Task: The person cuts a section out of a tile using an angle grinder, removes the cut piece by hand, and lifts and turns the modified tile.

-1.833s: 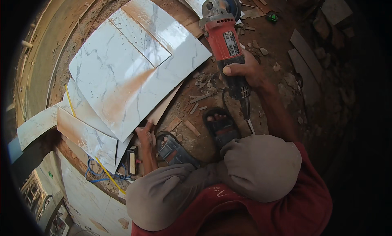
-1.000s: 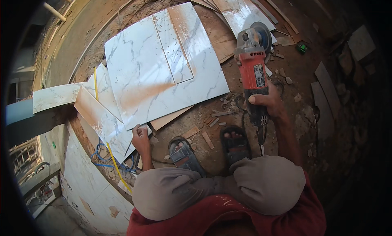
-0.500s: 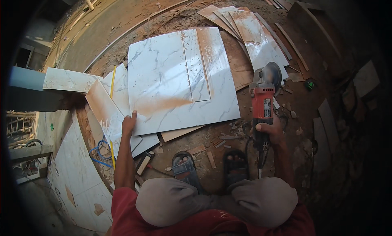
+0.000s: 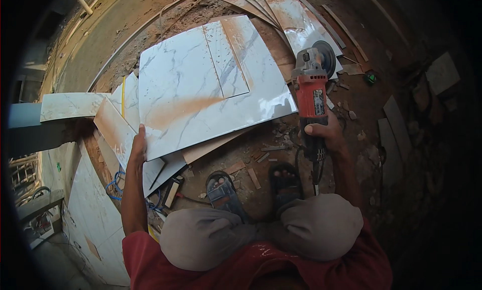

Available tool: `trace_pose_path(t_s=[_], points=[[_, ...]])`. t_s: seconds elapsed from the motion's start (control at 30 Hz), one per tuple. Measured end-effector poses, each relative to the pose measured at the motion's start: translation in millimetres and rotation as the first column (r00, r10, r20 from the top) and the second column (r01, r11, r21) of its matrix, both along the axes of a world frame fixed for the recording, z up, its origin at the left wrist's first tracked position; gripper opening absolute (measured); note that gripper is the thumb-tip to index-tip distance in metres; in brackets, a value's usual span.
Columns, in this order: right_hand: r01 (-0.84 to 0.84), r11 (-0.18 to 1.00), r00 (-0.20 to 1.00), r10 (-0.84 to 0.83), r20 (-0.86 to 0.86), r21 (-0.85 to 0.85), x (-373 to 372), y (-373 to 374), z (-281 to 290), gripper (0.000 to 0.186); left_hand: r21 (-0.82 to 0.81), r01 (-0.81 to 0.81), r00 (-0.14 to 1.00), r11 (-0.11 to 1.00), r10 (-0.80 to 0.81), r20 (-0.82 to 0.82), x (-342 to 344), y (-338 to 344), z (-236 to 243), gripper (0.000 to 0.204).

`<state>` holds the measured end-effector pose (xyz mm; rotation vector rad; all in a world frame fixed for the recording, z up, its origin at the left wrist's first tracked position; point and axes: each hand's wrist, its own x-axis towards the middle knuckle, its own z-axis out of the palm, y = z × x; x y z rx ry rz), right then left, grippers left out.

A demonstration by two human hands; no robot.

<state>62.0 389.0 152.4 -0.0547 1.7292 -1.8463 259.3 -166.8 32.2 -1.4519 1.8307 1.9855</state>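
My left hand (image 4: 139, 143) grips a large white, grey-veined tile (image 4: 175, 74) at its near left corner; the thumb lies on top and the other fingers are hidden. A narrow rectangle is outlined on the tile, running in from its far edge, with reddish dust smeared around it. I cannot tell whether it is a cut or a laid strip. My right hand (image 4: 327, 134) is wrapped round the black rear body of a red angle grinder (image 4: 312, 92). The grinder's disc (image 4: 326, 56) points away from me, just right of the tile. Whether the disc spins cannot be seen.
More tiles (image 4: 286, 14) lie fanned out at the far right. Tile offcuts (image 4: 113, 124) and a yellow strip (image 4: 123, 97) lie left. A wooden-handled tool (image 4: 171, 192) and blue cord (image 4: 114, 184) are near my sandals (image 4: 223, 189). A green tape measure (image 4: 370, 78) sits right.
The large tile has turned counterclockwise, its near left corner coming toward me and its right corner swinging away. My left hand moved with it. The view has tilted; the grinder stays in my right hand.
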Motion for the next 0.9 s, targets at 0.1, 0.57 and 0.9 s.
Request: trace_pose_path(t_s=[0.1, 0.57, 0.9], points=[[-0.014, 1.0, 0.999, 0.014, -0.034, -0.003, -0.7, -1.9, 12.1, 0.061, 0.073, -0.049, 0.998, 0.996, 0.051, -0.028, -4.3, 29.2, -0.9, 0.061], [-0.042, 0.999, 0.999, 0.042, 0.008, -0.022, -1.0, 25.8, 13.2, 0.066, -0.179, -0.161, 0.983, 0.971, 0.142, -0.116, 16.3, 99.6, -79.2, 0.066], [-0.036, 0.996, 0.998, 0.04, -0.054, 0.078, -9.8, 31.5, -26.9, 0.068, -0.477, 0.347, 0.879, 0.808, -0.101, 0.467, 3.9, 108.8, -88.9, 0.08]])
